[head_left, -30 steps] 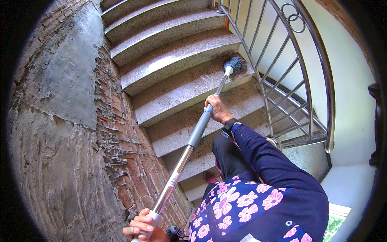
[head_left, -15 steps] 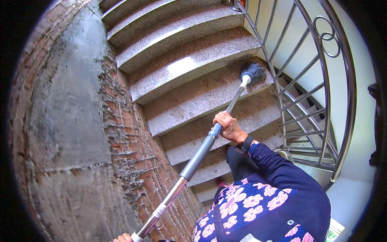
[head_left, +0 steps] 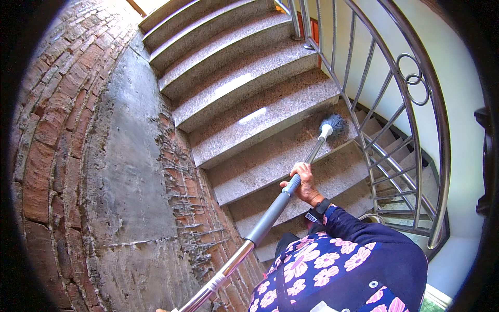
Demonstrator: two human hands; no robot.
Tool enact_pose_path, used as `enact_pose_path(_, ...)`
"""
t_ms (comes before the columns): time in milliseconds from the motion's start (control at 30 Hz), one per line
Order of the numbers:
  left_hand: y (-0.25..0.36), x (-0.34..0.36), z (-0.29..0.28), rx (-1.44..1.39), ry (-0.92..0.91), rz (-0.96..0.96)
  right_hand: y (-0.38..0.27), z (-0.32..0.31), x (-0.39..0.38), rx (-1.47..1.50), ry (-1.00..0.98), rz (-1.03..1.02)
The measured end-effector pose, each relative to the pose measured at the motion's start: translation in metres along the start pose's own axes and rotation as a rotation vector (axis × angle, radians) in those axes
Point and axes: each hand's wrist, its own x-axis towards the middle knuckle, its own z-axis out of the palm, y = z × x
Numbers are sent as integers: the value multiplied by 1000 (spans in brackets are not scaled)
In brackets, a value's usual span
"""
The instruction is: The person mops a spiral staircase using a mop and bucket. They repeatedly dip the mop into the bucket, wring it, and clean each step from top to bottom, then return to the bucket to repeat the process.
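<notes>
A mop (head_left: pixel 270 214) with a long grey and chrome handle runs slantwise up the stairs. Its dark grey strand head (head_left: pixel 335 123) rests on a stone step (head_left: pixel 275 151), close to the railing. My right hand (head_left: pixel 305 183) is closed round the blue-grey grip of the handle, with a dark band on the wrist. Of my left hand (head_left: pixel 162 310), only a sliver shows at the lower edge, beside the handle's near end; the rest is cut off. It appears closed on the handle.
More speckled stone steps (head_left: pixel 234 80) climb ahead. A curved metal railing (head_left: pixel 416 125) borders them on the right, with a lower flight beyond it. On the left stands a rough wall of brick (head_left: pixel 44 171) and grey plaster (head_left: pixel 125 156).
The view has shifted, showing more brick wall at left. The mop head has moved slightly nearer on the step by the railing. Less of my left hand shows; my right hand keeps its grip.
</notes>
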Motion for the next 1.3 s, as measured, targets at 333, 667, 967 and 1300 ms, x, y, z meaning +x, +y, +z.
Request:
enact_pose_path(333, 83, 13, -56, -196, -184, 163, -119, -22, 57, 134, 176, -285)
enact_pose_path(667, 110, -15, -91, -61, 37, 314, -148, 39, 69, 157, 38, -417)
enact_pose_path(967, 39, -21, -90, 10, 114, 193, -52, 103, 40, 179, -208, -384)
enact_pose_path(1300, -55, -41, -77, -65, 321, -63, 38, 50, 80, -13, -363, -348)
